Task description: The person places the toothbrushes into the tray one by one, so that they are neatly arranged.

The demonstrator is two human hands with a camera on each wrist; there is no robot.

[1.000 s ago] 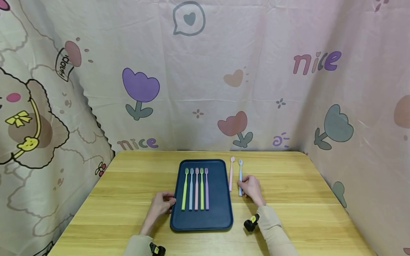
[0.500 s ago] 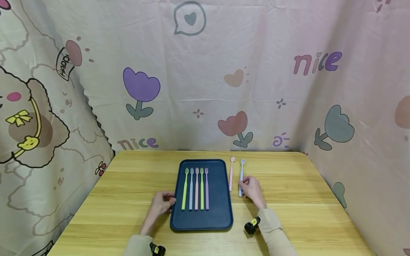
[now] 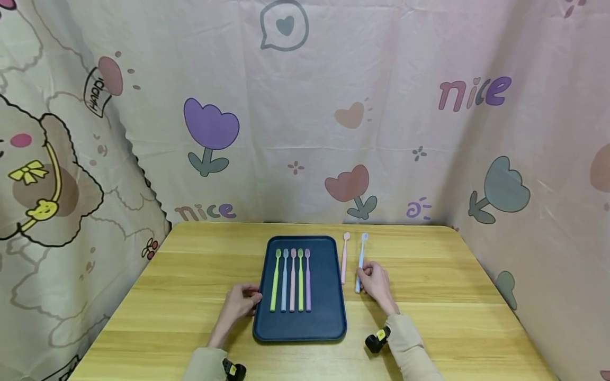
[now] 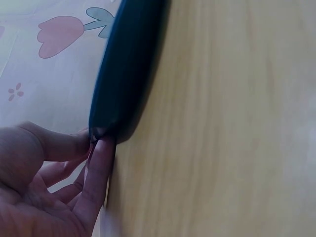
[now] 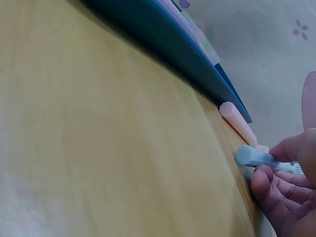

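My right hand [image 3: 376, 280] pinches the handle of a light blue toothbrush [image 3: 362, 248] between thumb and fingers, right of the tray. Its handle end [image 5: 247, 155] shows close over the table in the right wrist view, bristle head pointing away. Left of it lies a pink toothbrush [image 3: 344, 259], along the tray's right edge. The dark blue tray [image 3: 326, 323] holds several toothbrushes in a row: yellow-green [image 3: 275, 280], blue [image 3: 284, 283], pink [image 3: 293, 283], another yellow-green [image 3: 301, 283] and purple [image 3: 307, 283]. With thumb and fingers, my left hand [image 3: 240, 301] grips the tray's left rim.
The wooden table [image 3: 181, 280] carries the tray near its middle. A patterned curtain [image 3: 286, 132] hangs behind the table and along both sides. A black wrist camera [image 3: 377, 339] sits at the right sleeve, close over the table.
The light blue toothbrush has swung from nearly straight to leaning right, its head moving right and slightly away. My left hand and the tray have stayed in place.
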